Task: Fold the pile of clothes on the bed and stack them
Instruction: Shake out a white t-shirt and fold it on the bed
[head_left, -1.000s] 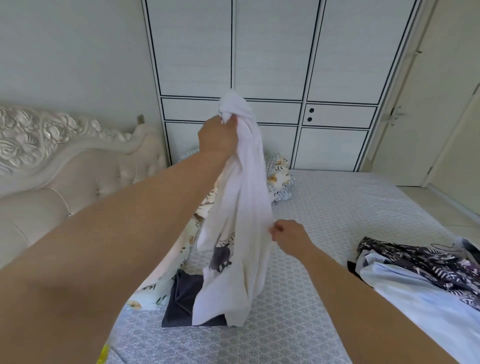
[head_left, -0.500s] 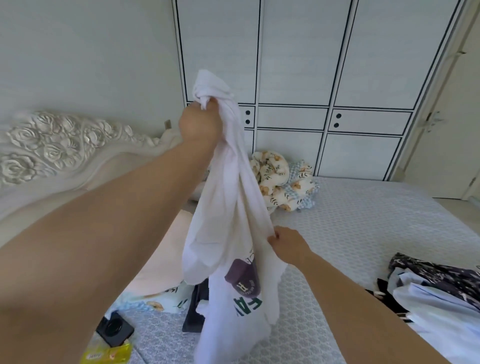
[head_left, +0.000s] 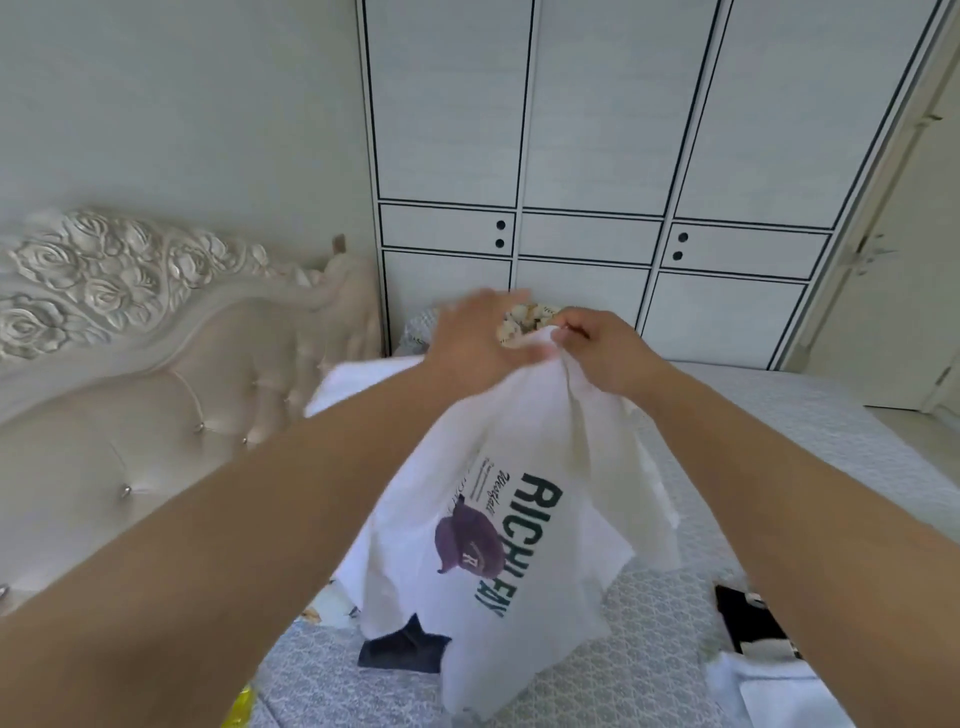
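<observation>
A white T-shirt (head_left: 498, 519) with green lettering and a purple cap print hangs above the bed (head_left: 805, 467), its print facing me. My right hand (head_left: 602, 353) pinches the shirt's top edge. My left hand (head_left: 478, 343) is blurred right beside it at the same edge, its thumb on the cloth; its grip is unclear. Under the shirt lies a dark navy garment (head_left: 405, 649). Other clothes, white (head_left: 769, 691) and black (head_left: 748, 618), lie at the lower right.
A carved, tufted headboard (head_left: 156, 364) stands at the left. White wardrobe doors (head_left: 597, 156) rise behind the bed. A floral bundle (head_left: 524, 317) sits at the bed's far end, partly behind my hands. A yellow object (head_left: 239, 706) shows at the bottom edge.
My left hand has dropped from high up to meet my right hand, which rose from the shirt's middle to its top edge. The shirt has spread out and its print now faces me.
</observation>
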